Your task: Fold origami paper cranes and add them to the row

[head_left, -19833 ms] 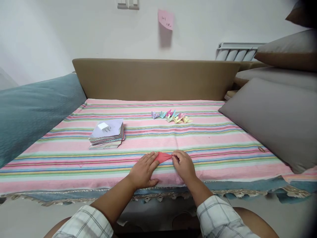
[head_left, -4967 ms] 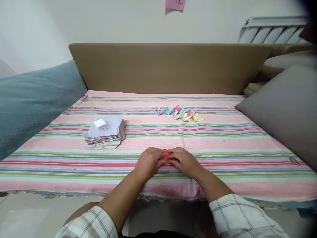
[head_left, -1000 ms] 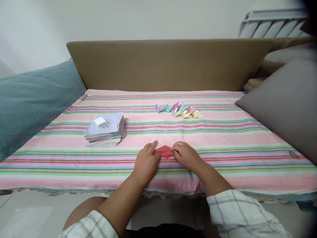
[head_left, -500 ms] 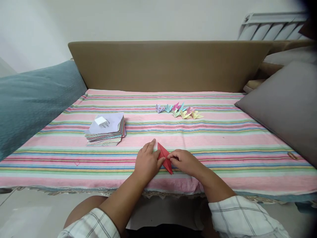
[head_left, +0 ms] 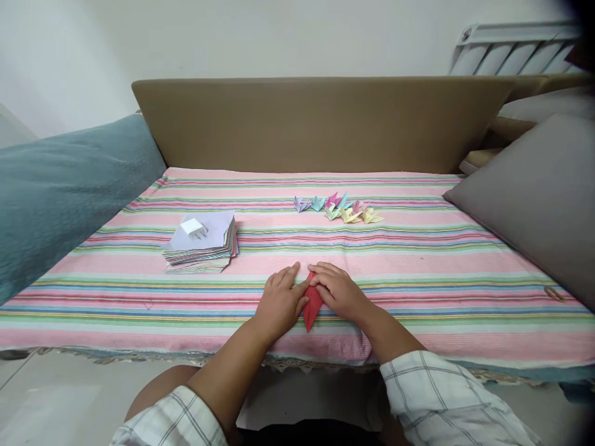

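Note:
A folded red paper lies on the striped cloth near its front edge, long axis pointing toward me. My left hand rests flat on its left side with fingers stretched out. On the paper's right side my right hand presses down, fingers laid over the upper tip. Most of the paper is hidden between the two hands.
A stack of coloured paper sheets with a white charger on top lies to the left. Several small folded paper cranes sit in a row further back. Grey cushion on the right, teal blanket on the left, tan backrest behind.
The red paper has been turned from lying sideways to pointing toward me. Both hands have closed in over it and now press it flat.

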The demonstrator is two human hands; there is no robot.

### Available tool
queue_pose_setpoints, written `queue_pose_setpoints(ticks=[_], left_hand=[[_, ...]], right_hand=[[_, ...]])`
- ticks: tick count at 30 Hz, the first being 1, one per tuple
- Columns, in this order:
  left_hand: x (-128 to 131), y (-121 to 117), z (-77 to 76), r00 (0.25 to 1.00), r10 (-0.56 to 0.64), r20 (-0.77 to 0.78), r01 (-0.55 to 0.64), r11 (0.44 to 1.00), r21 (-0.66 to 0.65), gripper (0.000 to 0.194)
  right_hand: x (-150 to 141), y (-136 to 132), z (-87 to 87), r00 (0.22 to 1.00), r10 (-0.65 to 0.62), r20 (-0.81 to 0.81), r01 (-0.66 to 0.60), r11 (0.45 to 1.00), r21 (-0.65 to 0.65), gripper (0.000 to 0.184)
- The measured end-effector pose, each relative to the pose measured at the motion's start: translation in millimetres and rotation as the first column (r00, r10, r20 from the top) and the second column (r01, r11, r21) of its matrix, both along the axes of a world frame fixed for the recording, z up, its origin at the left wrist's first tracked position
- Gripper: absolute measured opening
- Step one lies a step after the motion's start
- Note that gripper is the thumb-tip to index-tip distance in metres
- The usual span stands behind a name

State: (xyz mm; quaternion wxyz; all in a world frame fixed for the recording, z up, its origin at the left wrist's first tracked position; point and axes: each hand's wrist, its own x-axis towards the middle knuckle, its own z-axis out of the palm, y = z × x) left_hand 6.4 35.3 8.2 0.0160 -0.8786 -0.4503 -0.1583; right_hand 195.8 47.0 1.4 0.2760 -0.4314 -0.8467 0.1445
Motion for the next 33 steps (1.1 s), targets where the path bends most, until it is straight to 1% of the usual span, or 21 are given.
queue_pose_setpoints(ticks=[3,5,8,11,14,16,19,21,23,24,27,29,31,33], left_hand=[[-1,2,0.7,0.999,-0.017,0.033,0.017,1.0,0.003,0.036],[0,3,1.4,0.996,-0.052,0.073,0.052,0.999,0.009,0.03],[2,3,3.6,0.975,-0.176,0.132,0.178,0.984,0.002,0.02],[4,-1,8.7,0.952,-0.267,0.147,0.276,0.96,-0.04,0.021],[4,-6,14.6,0.947,-0.287,0.142,0.3,0.95,-0.083,0.02],[3,-7,16.1,0.948,-0.286,0.138,0.299,0.95,-0.089,0.02],[3,-4,13.2,0.955,-0.271,0.117,0.28,0.957,-0.07,0.02],[4,-2,9.3,0.959,-0.267,0.095,0.273,0.96,-0.056,0.022],[6,0,5.4,0.959,-0.272,0.078,0.276,0.96,-0.04,0.023],[7,0,3.9,0.958,-0.276,0.074,0.278,0.96,-0.031,0.023],[8,0,1.2,0.954,-0.284,0.097,0.287,0.958,-0.014,0.024],[8,0,1.0,0.95,-0.283,0.129,0.287,0.958,-0.013,0.024],[7,0,1.8,0.95,-0.268,0.161,0.273,0.962,-0.014,0.023],[6,0,3.4,0.951,-0.255,0.172,0.263,0.964,-0.023,0.024]], right_hand=[[-1,1,-0.8,0.999,-0.016,0.027,0.018,0.998,-0.062,0.028],[-1,0,1.0,0.997,-0.033,0.065,0.038,0.997,-0.07,0.028],[1,-3,6.5,0.991,-0.074,0.115,0.08,0.996,-0.042,0.021],[5,-8,12.5,0.977,-0.148,0.152,0.154,0.988,-0.028,0.015],[9,-13,16.3,0.958,-0.219,0.185,0.229,0.973,-0.038,0.012],[12,-15,17.0,0.949,-0.236,0.208,0.25,0.967,-0.046,0.009],[15,-17,16.2,0.946,-0.236,0.221,0.252,0.967,-0.048,0.005],[15,-17,15.4,0.948,-0.245,0.202,0.257,0.966,-0.034,0.005],[13,-17,14.9,0.958,-0.236,0.162,0.242,0.97,-0.012,0.007],[11,-17,14.8,0.968,-0.211,0.137,0.214,0.977,-0.006,0.011],[8,-17,14.4,0.995,-0.077,0.066,0.08,0.996,-0.035,0.024],[7,-17,14.1,1.0,-0.008,0.024,0.01,0.997,-0.074,0.031],[7,-18,13.7,1.0,0.025,-0.01,-0.026,0.994,-0.103,0.032],[8,-18,13.3,0.998,0.044,-0.033,-0.048,0.993,-0.111,0.029]])
